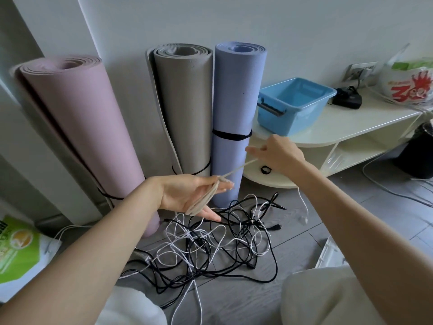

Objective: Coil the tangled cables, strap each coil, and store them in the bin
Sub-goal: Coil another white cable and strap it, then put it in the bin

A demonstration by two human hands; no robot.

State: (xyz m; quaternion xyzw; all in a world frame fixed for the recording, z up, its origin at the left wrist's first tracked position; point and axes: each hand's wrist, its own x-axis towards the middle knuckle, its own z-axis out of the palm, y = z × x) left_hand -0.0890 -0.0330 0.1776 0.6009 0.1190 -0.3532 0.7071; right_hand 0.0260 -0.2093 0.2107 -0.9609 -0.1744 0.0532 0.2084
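a thin beige cable [203,198] is looped around my left hand [187,195], which is flat and wide open, palm up. my right hand [276,156] pinches the same cable and holds it tight, up and apart. the messy pile of black and white cables [218,245] lies on the grey floor under both. the light blue plastic bin [293,106] sits on the white shelf [351,127] past my right hand.

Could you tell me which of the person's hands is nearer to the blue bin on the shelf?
The right hand: it is raised just below and in front of the blue bin. The left hand, wrapped with beige cable, is lower and further left.
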